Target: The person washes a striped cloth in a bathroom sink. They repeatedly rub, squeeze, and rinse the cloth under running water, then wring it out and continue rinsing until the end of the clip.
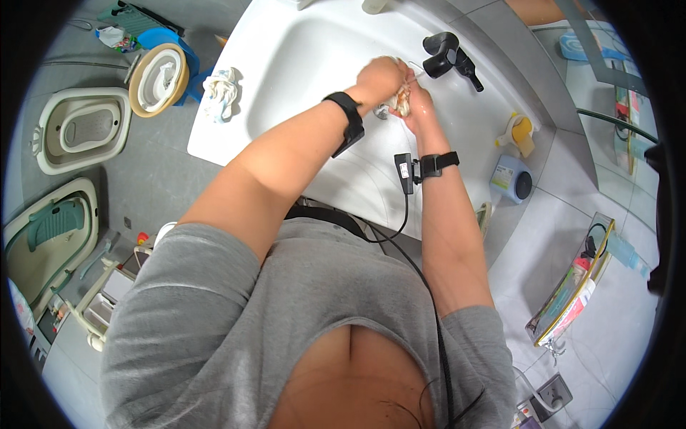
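Over the white washbasin (pixel 292 69), my left hand (pixel 381 78) and my right hand (pixel 418 104) are together on a wet, bunched cloth (pixel 401 101) with orange-brown patches. Water runs onto them from the black faucet (pixel 440 59) just to their right. My left fingers are largely hidden behind the back of that hand. The metal drain (pixel 381 111) shows just below the cloth. Another crumpled white cloth with pale blue marks (pixel 220 94) lies on the basin's left rim, apart from both hands.
A blue-grey bottle (pixel 511 178) and a yellow-and-white item (pixel 519 134) stand at the basin's right edge. Folding tubs (pixel 43 131) and round basins (pixel 138 80) are at the left. A wall shelf (pixel 573 284) with toiletries is at the lower right. A black cable (pixel 406 214) hangs from my right wrist.
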{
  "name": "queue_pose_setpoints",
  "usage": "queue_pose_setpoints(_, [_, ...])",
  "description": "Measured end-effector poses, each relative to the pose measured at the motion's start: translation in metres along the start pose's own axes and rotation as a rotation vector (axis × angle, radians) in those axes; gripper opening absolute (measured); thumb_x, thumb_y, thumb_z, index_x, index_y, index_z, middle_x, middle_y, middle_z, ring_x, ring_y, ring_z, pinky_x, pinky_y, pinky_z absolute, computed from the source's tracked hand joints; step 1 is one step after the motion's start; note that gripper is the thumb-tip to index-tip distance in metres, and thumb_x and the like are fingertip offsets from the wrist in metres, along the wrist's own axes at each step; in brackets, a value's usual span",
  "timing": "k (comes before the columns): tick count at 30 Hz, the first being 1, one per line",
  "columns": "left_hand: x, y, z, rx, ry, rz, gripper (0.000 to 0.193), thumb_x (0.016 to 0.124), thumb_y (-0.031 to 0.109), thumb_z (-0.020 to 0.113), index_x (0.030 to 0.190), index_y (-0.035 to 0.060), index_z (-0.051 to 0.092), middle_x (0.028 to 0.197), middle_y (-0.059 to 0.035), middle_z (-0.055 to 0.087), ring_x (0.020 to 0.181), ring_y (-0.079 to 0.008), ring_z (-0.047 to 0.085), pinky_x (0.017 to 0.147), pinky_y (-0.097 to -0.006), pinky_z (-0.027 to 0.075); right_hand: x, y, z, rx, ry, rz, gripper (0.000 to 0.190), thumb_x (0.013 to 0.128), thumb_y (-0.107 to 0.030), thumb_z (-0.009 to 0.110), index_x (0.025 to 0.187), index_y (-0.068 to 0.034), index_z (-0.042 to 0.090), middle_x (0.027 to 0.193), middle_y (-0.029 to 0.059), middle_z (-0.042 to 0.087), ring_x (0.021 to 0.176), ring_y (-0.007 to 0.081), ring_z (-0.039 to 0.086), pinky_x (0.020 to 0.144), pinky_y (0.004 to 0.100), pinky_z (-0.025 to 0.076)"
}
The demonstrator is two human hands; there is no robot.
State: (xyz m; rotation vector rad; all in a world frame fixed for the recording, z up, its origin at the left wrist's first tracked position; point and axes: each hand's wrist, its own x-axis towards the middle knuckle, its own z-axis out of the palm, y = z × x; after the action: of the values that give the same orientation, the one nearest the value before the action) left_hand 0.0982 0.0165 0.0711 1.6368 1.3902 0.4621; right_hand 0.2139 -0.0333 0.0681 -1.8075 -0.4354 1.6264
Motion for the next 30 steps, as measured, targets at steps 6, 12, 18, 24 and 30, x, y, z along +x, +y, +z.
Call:
queue_pose_setpoints(6, [0.004,-0.028,-0.03,-0.467,-0.028,-0.358,0.044,0.09,0.041,0.056,0.118,0.0066,0.057,0.107,-0.0098,0.062,0.093,-0.0255,0.059,0.081,-0.047,0.05,-0.018,-0.012,-0.029,0.157,0.028,-0.091,0.045,0.099,-0.043,0.044,0.124,-0.007,0.051,0.116,0.0081,0.062,0.104,0.0201,0.063,0.08,0.036,0.055])
queue_pose_setpoints(12, [-0.019,-0.022,-0.019,-1.13,-0.628,-0.372,0.052,0.09,0.041,0.061,0.129,0.0092,0.045,0.119,-0.0058,0.054,0.101,-0.0179,0.056,0.092,-0.0496,0.049,-0.045,-0.011,-0.028,0.535,-0.279,-0.2,0.044,0.095,-0.023,0.056,0.133,-0.006,0.043,0.124,0.0103,0.056,0.111,0.0242,0.058,0.084,0.039,0.053])
queue_pose_setpoints(18, [-0.016,-0.02,-0.015,-1.27,-0.54,-0.369,0.032,0.091,0.011,0.059,0.119,0.0058,0.046,0.11,-0.0113,0.061,0.096,-0.0229,0.066,0.079,-0.0395,0.057,-0.052,-0.006,-0.024,-0.012,-0.073,-0.452,0.052,0.081,-0.001,0.057,0.131,-0.004,0.045,0.119,0.0111,0.057,0.102,0.0225,0.06,0.073,0.0303,0.052])
queue_pose_setpoints(24, [-0.008,-0.021,-0.02,-1.011,-0.069,-0.387,0.033,0.081,0.001,0.052,0.114,0.0092,0.049,0.096,-0.0036,0.06,0.073,-0.012,0.057,0.069,-0.0276,0.049,-0.046,-0.004,-0.038,0.15,0.062,-0.395,0.047,0.081,-0.002,0.061,0.127,-0.007,0.051,0.106,0.0075,0.061,0.08,0.0178,0.06,0.064,0.0305,0.051])
queue_pose_setpoints(30, [-0.005,-0.027,-0.026,-1.274,-0.175,-0.439,0.032,0.088,0.011,0.052,0.119,0.0169,0.053,0.101,-0.0029,0.058,0.084,-0.0146,0.057,0.074,-0.033,0.048,-0.052,-0.008,-0.04,0.738,-0.296,-0.22,0.035,0.091,-0.017,0.057,0.124,-0.007,0.049,0.113,0.0108,0.057,0.098,0.026,0.059,0.082,0.0415,0.051])
